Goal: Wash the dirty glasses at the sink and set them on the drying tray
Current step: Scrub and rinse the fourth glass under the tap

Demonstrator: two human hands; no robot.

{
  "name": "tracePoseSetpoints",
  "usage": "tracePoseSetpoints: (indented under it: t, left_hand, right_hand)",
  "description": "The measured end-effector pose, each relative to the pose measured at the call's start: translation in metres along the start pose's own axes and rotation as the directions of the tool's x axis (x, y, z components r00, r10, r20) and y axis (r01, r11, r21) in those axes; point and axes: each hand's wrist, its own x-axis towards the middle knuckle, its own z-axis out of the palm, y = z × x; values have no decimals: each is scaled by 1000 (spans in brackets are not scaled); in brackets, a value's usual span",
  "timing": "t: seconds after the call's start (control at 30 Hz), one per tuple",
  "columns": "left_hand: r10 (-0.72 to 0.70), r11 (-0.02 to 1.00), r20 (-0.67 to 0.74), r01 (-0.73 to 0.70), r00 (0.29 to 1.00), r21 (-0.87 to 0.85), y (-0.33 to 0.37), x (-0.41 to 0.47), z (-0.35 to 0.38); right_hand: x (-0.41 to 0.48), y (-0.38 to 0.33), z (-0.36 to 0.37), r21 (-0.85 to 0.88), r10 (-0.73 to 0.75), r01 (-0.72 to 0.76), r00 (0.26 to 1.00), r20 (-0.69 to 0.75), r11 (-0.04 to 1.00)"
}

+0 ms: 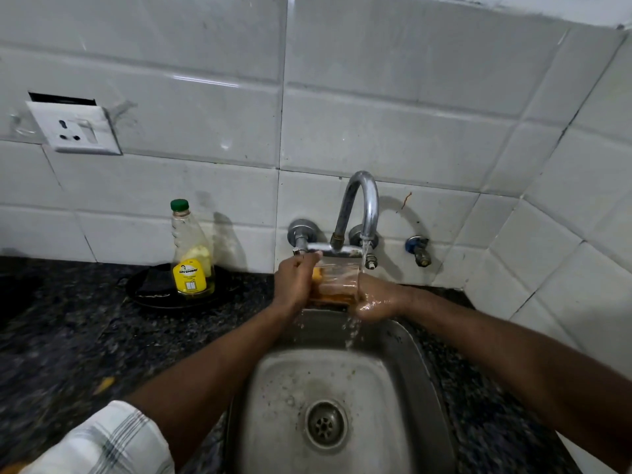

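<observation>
One clear drinking glass [337,285] with an amber tint low in it is held over the back edge of the steel sink [403,354], just under the curved chrome tap [359,203]. The left hand [295,285] curls round its left side with a small yellow-orange thing [317,273], perhaps a sponge, pressed against the glass. The wet right hand [374,301] grasps its right side. A thin stream of water [365,248] falls from the spout by the glass's right edge and runs off the right hand into the basin.

To the left stands a clear plastic bottle with a green cap [192,254]. Its yellow label carries dark lettering too blurred to read. The bottle stands on a round black dish [154,297].

A blue-handled valve [419,249] juts from the wall right of the tap, and a white wall socket [73,131] sits higher on the left. Dark speckled stone counter [68,336] surrounds the sink, and white glazed tiles [205,114] back it.
</observation>
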Motion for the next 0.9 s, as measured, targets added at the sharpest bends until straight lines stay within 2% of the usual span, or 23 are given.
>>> tracePoseSetpoints:
  t: [0.03,0.07,0.1,0.17,0.2,0.23,0.27,0.33,0.37,0.4,0.43,0.5,0.53,0.57,0.6,0.63,0.7,0.73,0.77,0.8,0.83,0.87,0.9]
  left_hand:
    - [162,987,-28,-161,986,20,-2,-4,-1]
    - [239,971,-57,-236,969,43,-5,-5,-1]
    - [206,978,-69,-202,976,53,-6,-3,-1]
    - [-119,992,-17,120,993,33,0,1,1]
    - [-304,953,54,302,951,36,4,1,1]
    - [-391,920,89,390,916,33,6,-1,0]
    - [-367,930,78,367,927,16,4,-1,0]
    - [-77,997,-31,76,997,-11,-5,-3,3]
    - [72,997,-63,-71,995,26,-7,-9,5]
    - [139,988,-75,-134,987,71,-8,-12,6]
    - [113,989,-76,-104,991,108,-9,-9,7]
    - [-163,979,-16,164,987,124,-5,0,6]
    - [-307,947,48,300,950,116,-1,2,5]
    - [-378,924,88,370,922,94,1,3,3]
    - [-372,928,82,368,925,54,2,5,4]
    - [-285,958,20,285,958,16,0,6,6]
    - [5,1000,-115,-7,993,-12,-2,-2,12]
    - [76,997,-144,-77,987,0,-3,-6,14]
    - [31,999,-145,-32,989,-3,-3,-5,13]
    - [-113,993,-111,110,987,-32,-2,-1,12]
    - [-319,947,-24,317,947,-51,0,0,9]
    - [-481,874,77,485,873,-32,3,-1,6]
    - [-536,840,126,542,835,-19,3,-2,4]
  right_hand:
    - [2,-2,0,24,9,-8,1000,-12,1000]
    - [4,-2,0,-8,-27,27,999,-22,1000]
    - [3,-2,-1,-9,-52,52,999,-16,999]
    - [5,-1,-1,-127,-74,75,997,7,989]
    - [5,-1,-1,-181,-104,103,995,5,978]
    - [4,-3,-2,-169,-111,110,994,0,980]
    - [2,-6,-3,-118,-106,106,994,2,987]
    - [-1,-10,-8,66,-82,78,995,49,995]
    - [-3,-10,-9,111,-83,77,996,46,991]
    - [-4,-10,-9,107,-101,95,993,57,990]
    - [-4,-10,-7,68,-110,105,992,69,992]
    - [-2,-5,-5,-135,-124,134,989,85,982]
    - [-1,-3,-5,-250,-141,159,986,88,955]
    - [-1,-1,-4,-306,-146,163,986,78,938]
    - [0,-2,-5,-301,-147,158,987,59,941]
    - [0,-3,-8,-235,-155,159,987,37,959]
    - [-5,-11,-14,-130,-157,153,987,-19,980]
    - [-7,-13,-15,-129,-169,166,986,-12,978]
    - [-7,-11,-14,-154,-189,185,982,-13,971]
    - [-6,-14,-15,-217,-194,187,981,-7,958]
    - [-5,-12,-14,-292,-212,204,977,4,934]
    - [-3,-8,-13,-339,-205,193,979,2,921]
    - [-3,-8,-12,-336,-198,186,980,-1,923]
